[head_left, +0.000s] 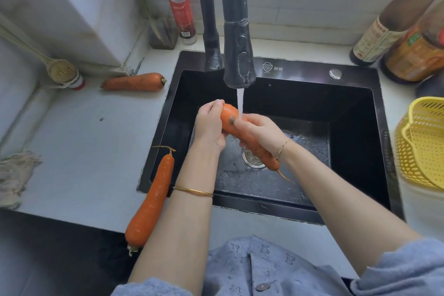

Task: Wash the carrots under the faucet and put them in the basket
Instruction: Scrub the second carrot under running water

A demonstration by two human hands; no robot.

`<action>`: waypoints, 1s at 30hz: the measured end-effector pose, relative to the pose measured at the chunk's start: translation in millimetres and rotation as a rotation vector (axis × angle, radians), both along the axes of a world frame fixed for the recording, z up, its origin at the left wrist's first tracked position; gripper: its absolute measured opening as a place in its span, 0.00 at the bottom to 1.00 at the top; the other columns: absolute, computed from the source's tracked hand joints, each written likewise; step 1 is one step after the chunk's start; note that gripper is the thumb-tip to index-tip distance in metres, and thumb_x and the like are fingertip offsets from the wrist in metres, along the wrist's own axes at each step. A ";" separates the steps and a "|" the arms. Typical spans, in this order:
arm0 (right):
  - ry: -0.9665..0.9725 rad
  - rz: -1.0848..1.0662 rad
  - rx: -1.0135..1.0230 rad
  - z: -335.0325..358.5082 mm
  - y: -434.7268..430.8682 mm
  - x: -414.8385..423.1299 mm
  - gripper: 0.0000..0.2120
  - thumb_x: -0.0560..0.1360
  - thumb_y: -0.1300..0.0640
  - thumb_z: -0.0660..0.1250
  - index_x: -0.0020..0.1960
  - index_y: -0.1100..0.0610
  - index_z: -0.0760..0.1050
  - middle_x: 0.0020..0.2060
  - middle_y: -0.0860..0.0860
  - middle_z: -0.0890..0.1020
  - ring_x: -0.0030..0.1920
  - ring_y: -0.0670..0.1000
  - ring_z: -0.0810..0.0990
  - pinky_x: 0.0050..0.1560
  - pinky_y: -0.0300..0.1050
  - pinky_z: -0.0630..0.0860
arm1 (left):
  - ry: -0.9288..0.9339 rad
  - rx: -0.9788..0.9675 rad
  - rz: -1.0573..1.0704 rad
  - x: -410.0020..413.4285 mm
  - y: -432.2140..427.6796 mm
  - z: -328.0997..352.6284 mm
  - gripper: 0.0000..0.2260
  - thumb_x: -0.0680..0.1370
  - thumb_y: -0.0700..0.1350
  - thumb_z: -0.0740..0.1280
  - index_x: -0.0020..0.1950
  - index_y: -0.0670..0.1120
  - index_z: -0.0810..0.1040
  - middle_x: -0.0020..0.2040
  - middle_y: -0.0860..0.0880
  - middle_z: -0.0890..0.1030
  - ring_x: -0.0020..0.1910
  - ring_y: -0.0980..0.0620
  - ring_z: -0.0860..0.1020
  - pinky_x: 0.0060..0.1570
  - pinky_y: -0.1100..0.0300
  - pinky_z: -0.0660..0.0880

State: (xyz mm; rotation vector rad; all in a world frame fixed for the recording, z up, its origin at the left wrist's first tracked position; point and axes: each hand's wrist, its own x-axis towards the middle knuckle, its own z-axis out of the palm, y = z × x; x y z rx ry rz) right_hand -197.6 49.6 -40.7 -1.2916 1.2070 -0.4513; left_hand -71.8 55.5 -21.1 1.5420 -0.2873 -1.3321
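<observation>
Water (pixel 240 101) from black faucet (pixel 237 43) hits carrot (pixel 230 125) held over sink (pixel 348 115). L hand (pixel 209 125) grips its thick end, R hand (pixel 262 132) curls round the middle; thin tip points down-right. Back carrot (pixel 133 82) lies on counter (pixel 84 151) left of sink, front carrot (pixel 151 199) along sink's front-left corner. Yellow basket (pixel 413 166) stands right of sink, apart from hands.

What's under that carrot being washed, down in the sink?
The wet sink floor and a round metal drain lie below the carrot. The carrot and the right hand cover the drain's upper part, so that part cannot be seen.
</observation>
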 end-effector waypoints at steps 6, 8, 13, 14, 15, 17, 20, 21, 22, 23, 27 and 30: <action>0.040 -0.090 -0.035 -2.6 -0.2 5.2 0.12 0.74 0.50 0.66 0.48 0.59 0.78 0.41 0.55 0.82 0.35 0.50 0.81 0.44 0.55 0.81 | -0.083 0.004 -0.035 -4.8 -2.3 4.9 0.09 0.82 0.45 0.61 0.60 0.45 0.75 0.60 0.42 0.76 0.60 0.42 0.77 0.58 0.41 0.78; 0.055 -0.101 -0.046 -1.4 -1.3 6.6 0.12 0.75 0.50 0.65 0.48 0.59 0.77 0.41 0.56 0.82 0.34 0.51 0.81 0.42 0.54 0.81 | -0.090 0.007 -0.034 -5.3 -2.7 5.4 0.08 0.83 0.46 0.61 0.60 0.46 0.74 0.58 0.43 0.76 0.59 0.42 0.77 0.58 0.41 0.78; 0.036 -0.105 -0.035 2.9 -1.2 6.3 0.12 0.76 0.50 0.64 0.50 0.60 0.77 0.40 0.59 0.82 0.32 0.50 0.79 0.35 0.48 0.78 | -0.114 0.009 -0.046 -5.9 -3.1 8.4 0.07 0.83 0.46 0.61 0.59 0.47 0.73 0.58 0.43 0.76 0.59 0.43 0.77 0.59 0.42 0.78; 0.031 -0.102 -0.030 4.0 -0.7 6.3 0.13 0.76 0.50 0.64 0.50 0.60 0.77 0.41 0.58 0.82 0.31 0.50 0.78 0.35 0.47 0.77 | -0.113 0.009 -0.047 -5.8 -3.2 8.9 0.07 0.83 0.46 0.61 0.58 0.47 0.73 0.58 0.44 0.76 0.59 0.43 0.77 0.58 0.43 0.78; 0.031 -0.098 -0.026 3.8 -0.5 6.2 0.13 0.76 0.50 0.63 0.51 0.60 0.77 0.42 0.58 0.82 0.31 0.50 0.78 0.35 0.47 0.77 | -0.110 0.010 -0.048 -5.9 -3.1 9.0 0.06 0.83 0.46 0.61 0.58 0.46 0.73 0.57 0.44 0.76 0.58 0.43 0.77 0.58 0.44 0.78; 0.028 -0.093 -0.010 4.7 -0.4 6.2 0.11 0.77 0.50 0.62 0.50 0.58 0.76 0.42 0.57 0.81 0.32 0.50 0.78 0.35 0.48 0.76 | -0.091 0.010 -0.051 -5.8 -2.6 9.2 0.06 0.83 0.45 0.61 0.58 0.46 0.73 0.56 0.44 0.76 0.56 0.45 0.78 0.56 0.46 0.79; 0.004 -0.074 0.028 6.7 -2.9 5.7 0.07 0.77 0.52 0.61 0.48 0.55 0.72 0.40 0.56 0.78 0.32 0.52 0.77 0.36 0.49 0.75 | -0.077 0.007 -0.063 -6.2 -0.6 10.6 0.05 0.83 0.44 0.61 0.57 0.46 0.73 0.52 0.46 0.76 0.51 0.48 0.78 0.54 0.47 0.80; -0.015 -0.061 0.048 7.1 -4.1 5.3 0.08 0.76 0.51 0.61 0.49 0.55 0.72 0.40 0.56 0.78 0.32 0.53 0.77 0.36 0.49 0.75 | -0.083 0.008 -0.070 -6.4 -0.2 10.8 0.05 0.83 0.44 0.61 0.56 0.47 0.73 0.53 0.46 0.76 0.53 0.47 0.77 0.55 0.46 0.79; -0.034 -0.046 0.071 8.8 -4.5 5.0 0.12 0.74 0.50 0.61 0.52 0.56 0.72 0.41 0.56 0.78 0.33 0.53 0.77 0.36 0.49 0.75 | -0.094 0.010 -0.076 -6.4 -0.1 10.9 0.04 0.82 0.44 0.62 0.56 0.47 0.73 0.54 0.45 0.76 0.55 0.46 0.77 0.57 0.45 0.79; -0.051 -0.035 0.093 10.0 -5.2 4.7 0.18 0.70 0.47 0.62 0.54 0.58 0.72 0.41 0.56 0.79 0.34 0.53 0.78 0.37 0.50 0.76 | -0.106 0.011 -0.077 -6.3 0.0 11.7 0.04 0.82 0.45 0.62 0.56 0.47 0.74 0.55 0.45 0.76 0.57 0.45 0.77 0.57 0.44 0.78; -0.051 -0.005 0.132 11.8 -7.3 6.0 0.25 0.66 0.41 0.61 0.54 0.57 0.73 0.40 0.58 0.80 0.37 0.54 0.78 0.41 0.51 0.77 | -0.130 0.013 -0.080 -5.0 -0.2 13.7 0.03 0.82 0.45 0.62 0.55 0.48 0.74 0.59 0.43 0.76 0.59 0.43 0.76 0.59 0.42 0.77; -0.045 -0.007 0.106 10.3 -8.5 6.2 0.21 0.68 0.43 0.62 0.54 0.57 0.72 0.40 0.57 0.80 0.34 0.53 0.78 0.38 0.50 0.76 | -0.112 0.017 -0.075 -4.1 0.3 15.2 0.03 0.82 0.45 0.62 0.54 0.48 0.74 0.61 0.41 0.76 0.60 0.42 0.76 0.60 0.41 0.77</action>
